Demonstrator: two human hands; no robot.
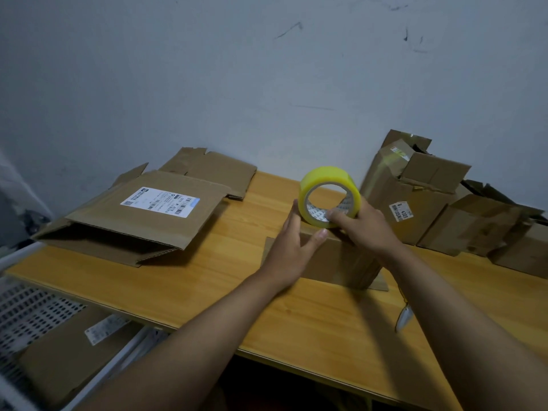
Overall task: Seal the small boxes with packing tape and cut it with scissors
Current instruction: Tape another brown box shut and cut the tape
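Note:
A small brown cardboard box (335,262) stands in the middle of the wooden table (207,286). On its top sits a roll of yellow packing tape (327,186) on edge. My right hand (364,226) grips the roll, with the thumb inside its core. My left hand (292,241) lies flat against the box's left top edge, fingers straight, thumb stretched along the top. The metal tip of what may be scissors (404,317) shows by my right forearm; the rest is hidden.
A large flattened box with a white shipping label (142,215) lies at the table's left, another flat sheet (213,170) behind it. Several brown boxes (415,197) are stacked at the back right. A white perforated basket (32,315) sits below the table's left edge.

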